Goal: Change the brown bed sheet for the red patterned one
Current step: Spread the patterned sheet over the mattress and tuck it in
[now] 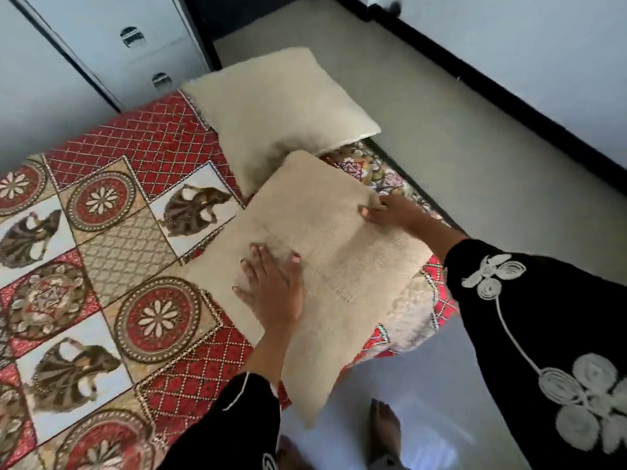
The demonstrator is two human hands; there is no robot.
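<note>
The red patterned sheet (112, 232), with round flower medallions and dancer panels, covers the bed. Two beige pillows lie at its right end. The near pillow (339, 266) overhangs the bed's edge. My left hand (274, 286) lies flat on it with the fingers spread. My right hand (386, 213) grips that pillow's far right corner, thumb on top. The far pillow (281, 110) lies beyond it, partly tucked under the near one. No brown sheet is in view.
A floral mattress edge (383, 178) shows under the pillows. A grey cabinet with round handles (132, 37) stands behind the bed. Beige floor (475, 164) runs right to a wall with a black skirting (509, 96). My bare foot (385, 432) stands by the bed.
</note>
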